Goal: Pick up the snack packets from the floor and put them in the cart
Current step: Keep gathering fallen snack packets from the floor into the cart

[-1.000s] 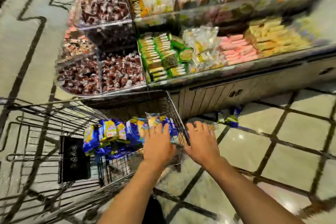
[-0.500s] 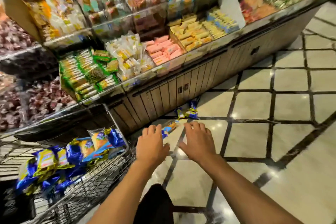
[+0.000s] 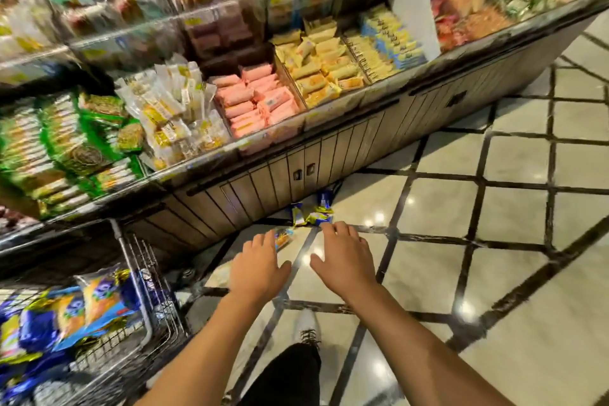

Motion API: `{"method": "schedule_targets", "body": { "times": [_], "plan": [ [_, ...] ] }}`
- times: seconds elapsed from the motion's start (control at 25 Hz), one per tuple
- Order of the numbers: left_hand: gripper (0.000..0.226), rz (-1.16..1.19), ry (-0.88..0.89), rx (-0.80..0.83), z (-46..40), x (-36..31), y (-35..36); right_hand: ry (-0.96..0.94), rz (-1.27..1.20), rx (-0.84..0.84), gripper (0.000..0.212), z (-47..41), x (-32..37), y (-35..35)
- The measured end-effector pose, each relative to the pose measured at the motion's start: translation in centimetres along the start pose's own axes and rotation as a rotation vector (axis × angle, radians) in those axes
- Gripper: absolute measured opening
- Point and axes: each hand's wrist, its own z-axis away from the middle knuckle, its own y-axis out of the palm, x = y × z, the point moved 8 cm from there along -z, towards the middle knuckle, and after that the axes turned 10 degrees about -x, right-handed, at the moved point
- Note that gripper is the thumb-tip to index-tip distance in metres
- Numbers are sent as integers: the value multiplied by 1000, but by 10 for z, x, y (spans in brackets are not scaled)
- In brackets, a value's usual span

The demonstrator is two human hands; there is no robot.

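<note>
From the head camera, both hands have left the cart and swung out over the floor; a second ago they hovered at the cart's far rim above the packets already loaded, and now the left hand [image 3: 258,269] and the right hand [image 3: 342,260] are stretched forward with fingers spread and relaxed, holding nothing; the cart [image 3: 145,287] has slid to the lower left of the view, its wire corner just beside the left forearm, with a heap of blue and yellow snack packets [image 3: 69,313] lying inside it; the packets left on the floor [image 3: 313,211] sit in a small cluster against the base of the display stand [image 3: 329,155], just past the right fingertips, and one more orange and blue packet [image 3: 283,237] lies between the two hands, close to the left fingers; whether any finger already touches it I cannot tell; a dark trouser leg and a pale shoe [image 3: 308,323] show below the arms on the tiled floor [image 3: 514,214]; in my judgement one load has been delivered and the reach for the next has begun, so the task is well along, with only these few packets in sight to gather.
</note>
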Motion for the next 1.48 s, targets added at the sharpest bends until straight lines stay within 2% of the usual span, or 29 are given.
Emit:
{"method": "schedule_targets", "body": {
  "times": [0.32,0.48,0.8,0.96,1.12,1.24,1.48],
  "plan": [
    [69,9,-75,-52,-90,-61,-16,-33,-1,38,53,-105,-61,-25],
    [63,30,-210,-7,-121,-101,5,-135,1,85,55,-161,-96,-24],
    [62,127,-439,-38,-165,-186,24,-335,5,236,50,-252,-146,-27],
    [54,172,-526,-10,-191,-185,45,-375,16,285,50,-287,-150,-12],
    [70,140,-592,1,-236,-159,76,-382,29,302,49,-332,-141,30],
    [70,124,-617,-23,-262,-141,96,-390,20,315,50,-359,-141,63],
    [79,48,-683,18,-296,-127,168,-510,142,409,51,-406,-181,157]
  ]
}}
